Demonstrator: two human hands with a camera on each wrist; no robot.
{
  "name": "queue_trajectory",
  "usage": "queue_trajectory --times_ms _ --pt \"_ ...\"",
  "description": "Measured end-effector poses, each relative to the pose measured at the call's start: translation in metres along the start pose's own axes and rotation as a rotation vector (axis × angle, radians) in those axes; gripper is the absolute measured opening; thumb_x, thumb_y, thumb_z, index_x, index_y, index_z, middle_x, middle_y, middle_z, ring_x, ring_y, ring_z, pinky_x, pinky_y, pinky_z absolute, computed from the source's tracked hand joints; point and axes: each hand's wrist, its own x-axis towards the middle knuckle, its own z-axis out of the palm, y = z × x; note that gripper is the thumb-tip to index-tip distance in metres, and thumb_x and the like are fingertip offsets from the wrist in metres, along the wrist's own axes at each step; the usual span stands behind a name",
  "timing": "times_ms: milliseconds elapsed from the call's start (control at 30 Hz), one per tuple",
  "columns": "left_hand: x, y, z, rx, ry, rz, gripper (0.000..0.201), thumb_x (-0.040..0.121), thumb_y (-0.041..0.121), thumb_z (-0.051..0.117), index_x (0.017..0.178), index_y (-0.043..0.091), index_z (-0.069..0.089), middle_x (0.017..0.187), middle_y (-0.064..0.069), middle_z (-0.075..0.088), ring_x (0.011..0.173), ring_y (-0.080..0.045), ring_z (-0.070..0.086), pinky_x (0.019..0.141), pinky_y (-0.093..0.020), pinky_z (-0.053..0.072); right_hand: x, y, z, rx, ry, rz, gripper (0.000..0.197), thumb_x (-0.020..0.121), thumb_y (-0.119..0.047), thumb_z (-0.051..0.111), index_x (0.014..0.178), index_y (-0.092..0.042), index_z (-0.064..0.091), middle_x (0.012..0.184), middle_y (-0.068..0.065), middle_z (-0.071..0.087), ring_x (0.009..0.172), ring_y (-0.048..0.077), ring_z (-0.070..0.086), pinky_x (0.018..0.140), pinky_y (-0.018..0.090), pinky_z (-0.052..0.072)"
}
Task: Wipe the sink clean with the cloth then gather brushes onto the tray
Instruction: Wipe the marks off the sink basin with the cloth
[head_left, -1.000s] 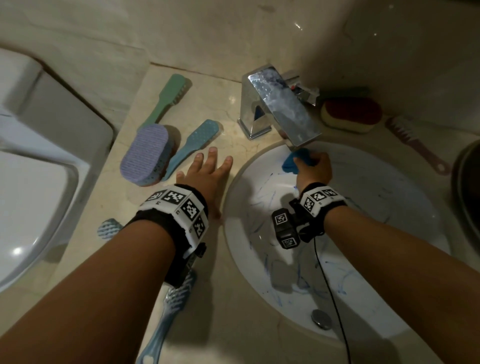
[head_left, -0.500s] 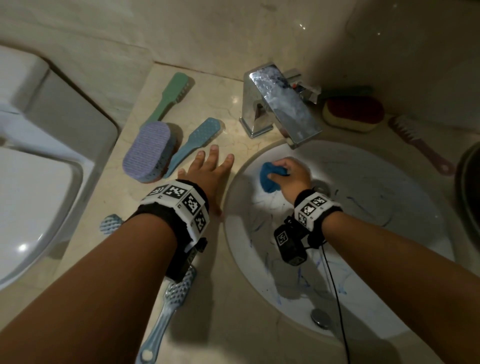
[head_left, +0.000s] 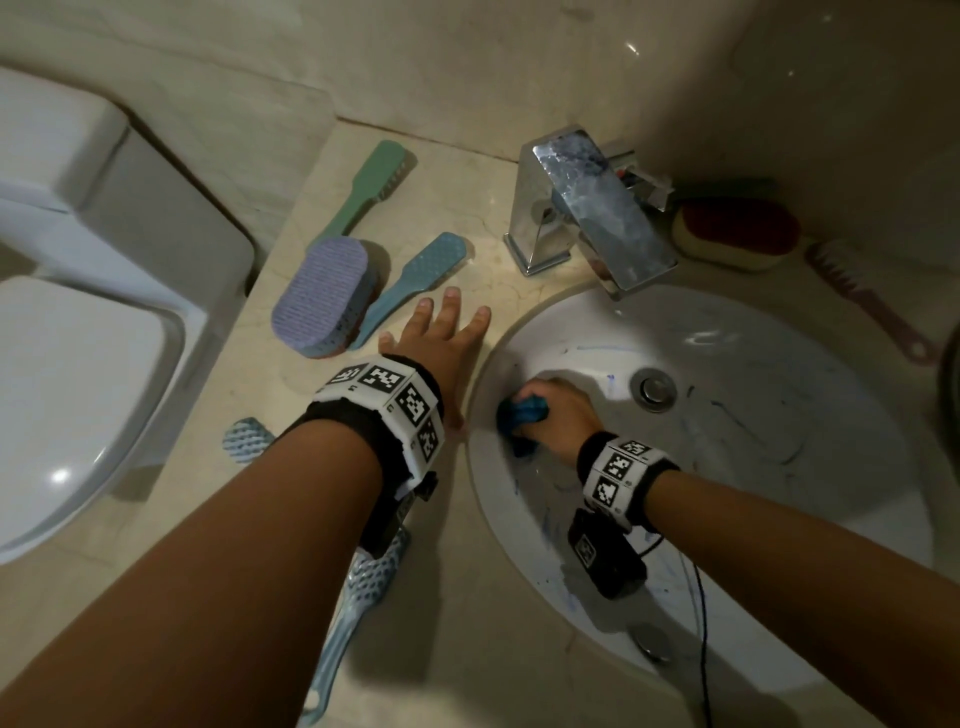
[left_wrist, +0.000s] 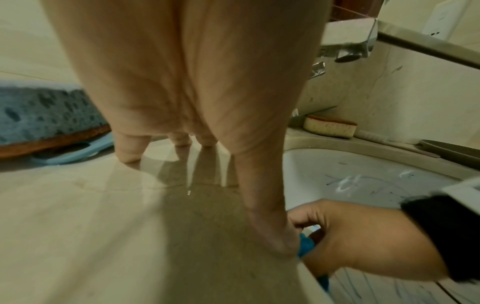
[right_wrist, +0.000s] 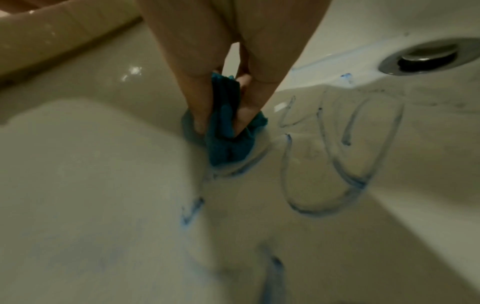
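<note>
The head camera looks steeply down over both forearms at the sink and countertop. Each wrist camera looks along its palm from close range; all three views share the sink.

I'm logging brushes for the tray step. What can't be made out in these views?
- Pale blue brush: head view, left forearm covers its middle.
- Dark object, possibly the tray: cut by the right edge.
- Cloth: right wrist view, mostly hidden by fingers.

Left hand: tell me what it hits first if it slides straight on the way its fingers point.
Probably the faucet base; the left hand lies flat on the counter, fingers aimed just left of it.
</note>
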Motion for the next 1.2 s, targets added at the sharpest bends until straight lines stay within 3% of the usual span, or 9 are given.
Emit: queue_trajectory --times_ms 167,300,433,567,733,833,967,1133,1200 --pt "0.0 0.0 0.0 -0.009 0.0 -0.005 0.128 0.067 0.029 0.083 0.148 0.033 -0.016 0.155 -0.003 -0.027 0.145 -0.03 -0.016 0.113 -0.062 0.015 0.019 -0.006 -0.01 0.423 0.27 0.227 0.021 0.079 -0.003 0.066 0.08 -0.022 0.058 0.097 0.002 0.06 0.097 0.023 0.058 0.08 0.027 0.047" --pt "0.001 0.001 0.001 -0.005 0.011 -0.003 0.127 0.067 0.031 0.083 0.148 0.033 -0.015 0.155 -0.003 -0.027 0.145 -0.03 -0.016 0.112 -0.062 0.014 0.022 -0.012 -0.011 0.637 0.419 0.146 0.03 0.08 0.002 0.065 0.079 -0.026 0.055 0.108 0.009 0.061 0.102 0.024 0.058 0.09 0.033 0.051" --pt "0.001 0.0 0.001 -0.005 0.004 0.004 0.127 0.068 0.031 0.082 0.148 0.032 -0.016 0.155 -0.003 -0.027 0.145 -0.03 -0.016 0.111 -0.062 0.014 0.015 -0.012 -0.002 0.29 0.214 0.021 0.022 0.074 0.002 0.069 0.089 -0.013 0.065 0.104 0.007 0.061 0.094 0.018 0.055 0.075 0.018 0.042" --pt "0.0 0.0 -0.002 -0.021 -0.006 0.001 0.127 0.067 0.03 0.083 0.148 0.033 -0.015 0.155 -0.003 -0.027 0.145 -0.03 -0.017 0.111 -0.063 0.013 0.001 0.005 0.001 0.005 -0.07 -0.078 0.025 0.07 -0.008 0.075 0.094 -0.014 0.069 0.104 0.01 0.063 0.095 0.024 0.06 0.088 0.031 0.048" --pt "-0.002 0.001 -0.002 -0.015 0.001 0.0 0.128 0.066 0.03 0.084 0.148 0.033 -0.015 0.156 -0.003 -0.026 0.145 -0.03 -0.016 0.111 -0.062 0.013 0.009 0.017 -0.03 0.482 0.291 0.115 0.028 0.078 0.01 0.064 0.105 0.003 0.062 0.11 0.009 0.058 0.1 0.019 0.054 0.082 0.023 0.043" --pt "-0.003 0.002 -0.002 -0.017 0.004 -0.001 0.127 0.067 0.029 0.084 0.149 0.032 -0.014 0.156 -0.003 -0.026 0.145 -0.03 -0.016 0.111 -0.062 0.013 0.024 0.032 -0.052 0.35 0.461 0.265 0.03 0.083 0.0 0.063 0.113 -0.003 0.059 0.12 0.013 0.057 0.105 0.026 0.057 0.086 0.027 0.046" --pt "-0.003 0.003 -0.002 -0.013 0.011 -0.003 0.128 0.066 0.029 0.084 0.149 0.032 -0.014 0.156 -0.004 -0.025 0.145 -0.031 -0.015 0.111 -0.062 0.014 0.04 0.036 -0.057 0.263 0.415 0.386 0.038 0.088 -0.017 0.061 0.125 -0.012 0.055 0.13 0.014 0.054 0.116 0.033 0.055 0.097 0.036 0.046" --pt "-0.003 0.002 -0.002 -0.013 -0.002 -0.006 0.128 0.066 0.03 0.084 0.148 0.032 -0.014 0.155 -0.003 -0.027 0.145 -0.03 -0.017 0.11 -0.063 0.013 0.036 0.012 -0.032 0.477 0.38 0.303 0.042 0.086 -0.002 0.063 0.127 -0.002 0.055 0.129 0.01 0.055 0.119 0.025 0.053 0.094 0.021 0.04" --pt "-0.002 0.003 -0.002 -0.009 -0.004 -0.004 0.127 0.067 0.03 0.083 0.148 0.032 -0.015 0.155 -0.003 -0.027 0.145 -0.03 -0.017 0.11 -0.063 0.014 0.031 0.005 -0.019 0.449 0.303 0.234 0.038 0.081 0.003 0.065 0.118 0.0 0.06 0.122 0.013 0.06 0.116 0.027 0.056 0.092 0.025 0.044"
